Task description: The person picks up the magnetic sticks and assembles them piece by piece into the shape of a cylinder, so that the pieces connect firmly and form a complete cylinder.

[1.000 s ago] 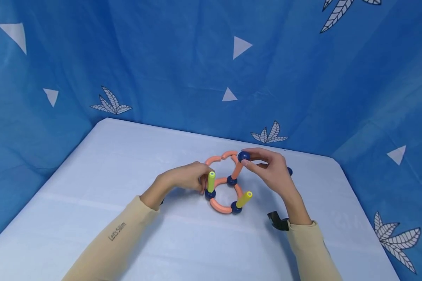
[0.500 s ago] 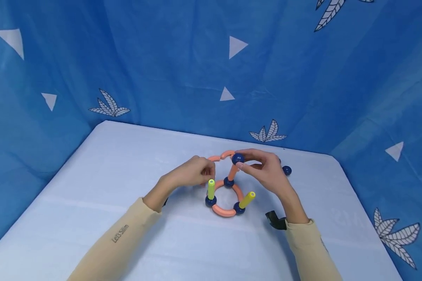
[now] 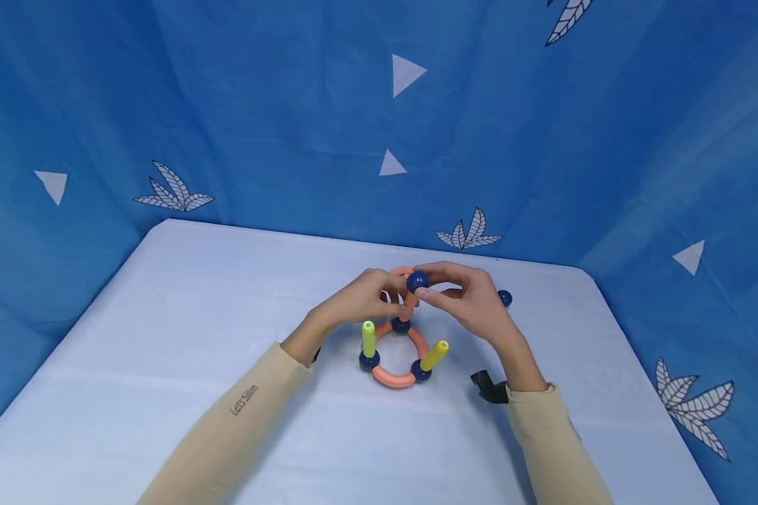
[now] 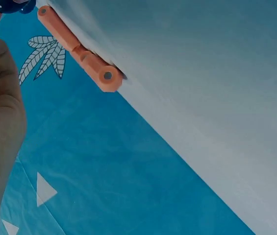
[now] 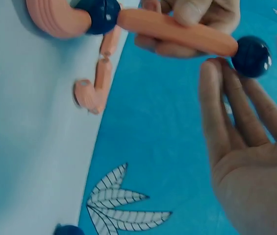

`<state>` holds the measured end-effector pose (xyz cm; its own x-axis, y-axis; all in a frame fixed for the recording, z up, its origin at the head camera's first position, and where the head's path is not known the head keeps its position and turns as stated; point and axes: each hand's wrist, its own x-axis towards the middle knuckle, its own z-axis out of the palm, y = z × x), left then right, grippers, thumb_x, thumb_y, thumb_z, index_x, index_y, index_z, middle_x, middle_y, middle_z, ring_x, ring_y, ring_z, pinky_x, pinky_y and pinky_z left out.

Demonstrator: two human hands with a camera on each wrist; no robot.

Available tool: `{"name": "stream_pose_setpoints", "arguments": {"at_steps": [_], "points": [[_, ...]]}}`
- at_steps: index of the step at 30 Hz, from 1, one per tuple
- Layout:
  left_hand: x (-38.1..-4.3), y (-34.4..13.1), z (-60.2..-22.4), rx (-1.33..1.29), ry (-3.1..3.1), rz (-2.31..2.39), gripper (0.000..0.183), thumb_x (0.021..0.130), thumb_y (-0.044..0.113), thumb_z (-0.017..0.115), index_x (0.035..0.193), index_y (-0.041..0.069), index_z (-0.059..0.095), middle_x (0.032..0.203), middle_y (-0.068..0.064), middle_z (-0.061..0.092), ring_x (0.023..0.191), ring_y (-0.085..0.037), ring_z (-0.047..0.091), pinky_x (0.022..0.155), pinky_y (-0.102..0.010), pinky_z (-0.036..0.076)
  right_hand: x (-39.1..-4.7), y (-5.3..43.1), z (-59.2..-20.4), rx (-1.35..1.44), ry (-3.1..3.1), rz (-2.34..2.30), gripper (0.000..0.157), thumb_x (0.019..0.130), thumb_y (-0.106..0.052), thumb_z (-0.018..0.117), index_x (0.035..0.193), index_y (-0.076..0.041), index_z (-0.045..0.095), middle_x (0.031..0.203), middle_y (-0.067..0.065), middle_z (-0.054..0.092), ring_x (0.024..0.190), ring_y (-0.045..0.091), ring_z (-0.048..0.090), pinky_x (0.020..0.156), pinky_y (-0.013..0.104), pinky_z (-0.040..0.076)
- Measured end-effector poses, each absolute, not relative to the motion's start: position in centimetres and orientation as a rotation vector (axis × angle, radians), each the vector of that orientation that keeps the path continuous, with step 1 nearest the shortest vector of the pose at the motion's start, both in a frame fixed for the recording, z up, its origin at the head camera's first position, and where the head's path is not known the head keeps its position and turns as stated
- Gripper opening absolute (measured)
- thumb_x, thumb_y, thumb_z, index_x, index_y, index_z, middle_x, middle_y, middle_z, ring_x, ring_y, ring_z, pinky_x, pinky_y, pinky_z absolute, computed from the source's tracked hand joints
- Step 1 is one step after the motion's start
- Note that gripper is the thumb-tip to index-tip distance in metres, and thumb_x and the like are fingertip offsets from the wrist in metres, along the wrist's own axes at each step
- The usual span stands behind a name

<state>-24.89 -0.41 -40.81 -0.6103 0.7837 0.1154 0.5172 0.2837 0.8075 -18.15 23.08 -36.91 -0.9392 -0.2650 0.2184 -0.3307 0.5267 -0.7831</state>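
Note:
An orange curved-piece ring [image 3: 393, 379] joined by navy balls lies on the table. A green stick [image 3: 369, 340] stands upright on it, and a yellow stick [image 3: 434, 356] leans outward. From the far ball rises a straight orange stick [image 5: 204, 38] topped by a navy ball [image 3: 418, 282]. My left hand [image 3: 360, 298] grips this stick with curled fingers. At its top my right hand [image 3: 470, 298] has thumb and fingers about the navy ball. In the right wrist view, fingertips meet the ball's underside, while one finger at the edge looks slightly apart.
Loose curved orange pieces [image 4: 60, 29] lie behind the ring, partly hidden by my hands in the head view. A loose navy ball [image 3: 505, 298] rests to the right. A blue curtain [image 3: 278, 140] hangs behind the white table [image 3: 227, 280].
My left hand has left the near side of the green stick, moved away and right, and now grips the orange stick. My right hand stays at the top ball. The view has shifted slightly.

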Motion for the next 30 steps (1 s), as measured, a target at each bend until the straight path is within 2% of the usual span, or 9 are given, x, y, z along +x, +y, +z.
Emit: {"name": "stream_pose_setpoints", "arguments": {"at_steps": [5, 10, 15, 20, 25, 30], "points": [[-24.8, -0.5, -40.3, 1.159, 2.244, 1.274, 0.005, 0.098, 0.016, 0.077, 0.101, 0.012, 0.077, 0.097, 0.006, 0.077, 0.092, -0.013, 0.069, 0.082, -0.030, 0.058, -19.0, 24.8, -36.3, 0.264, -2.677, 1.132, 0.037, 0.105, -0.039, 0.067, 0.131, -0.014, 0.073, 0.117, 0.009, 0.078, 0.108, 0.027, 0.074, 0.094, 0.045, 0.061], [-24.8, -0.6, -40.5, 1.164, 2.255, 1.238, 0.004, 0.096, 0.015, 0.078, 0.098, 0.012, 0.077, 0.096, 0.005, 0.077, 0.090, -0.012, 0.068, 0.081, -0.029, 0.058, -19.9, 28.3, -37.3, -0.124, -2.740, 0.911, 0.034, 0.103, -0.022, 0.070, 0.132, -0.004, 0.071, 0.131, 0.021, 0.071, 0.123, 0.039, 0.064, 0.103, 0.054, 0.054], [-24.9, -0.5, -40.9, 1.177, 2.291, 1.158, 0.015, 0.095, 0.015, 0.080, 0.108, 0.009, 0.079, 0.099, 0.006, 0.077, 0.093, -0.011, 0.066, 0.082, -0.028, 0.056, -20.6, 30.4, -38.6, -0.389, -2.883, 0.815, 0.041, 0.101, -0.012, 0.069, 0.139, 0.003, 0.063, 0.142, 0.030, 0.060, 0.132, 0.047, 0.052, 0.106, 0.060, 0.048], [-25.0, -0.3, -41.3, 1.161, 2.322, 1.102, 0.022, 0.094, 0.013, 0.082, 0.115, 0.008, 0.079, 0.102, 0.005, 0.079, 0.096, -0.011, 0.068, 0.083, -0.028, 0.055, -21.1, 30.9, -39.6, -0.464, -2.962, 0.789, 0.039, 0.099, -0.008, 0.070, 0.135, 0.006, 0.065, 0.139, 0.031, 0.061, 0.132, 0.048, 0.050, 0.106, 0.058, 0.050], [-24.7, -0.1, -41.3, 1.138, 2.350, 1.063, 0.019, 0.093, 0.013, 0.082, 0.111, 0.010, 0.080, 0.100, 0.005, 0.078, 0.094, -0.013, 0.068, 0.083, -0.029, 0.053, -21.1, 30.9, -40.0, -0.509, -2.985, 0.804, 0.037, 0.097, -0.009, 0.073, 0.129, 0.006, 0.068, 0.138, 0.031, 0.061, 0.131, 0.047, 0.048, 0.104, 0.057, 0.052], [-24.5, -0.4, -41.3, 1.066, 2.377, 1.008, 0.011, 0.094, 0.015, 0.082, 0.105, 0.014, 0.080, 0.095, 0.008, 0.077, 0.091, -0.015, 0.067, 0.078, -0.030, 0.052, -19.9, 30.1, -38.2, -0.292, -2.967, 0.939, 0.041, 0.097, -0.022, 0.078, 0.130, 0.000, 0.070, 0.131, 0.025, 0.068, 0.125, 0.041, 0.058, 0.101, 0.056, 0.054]]}}
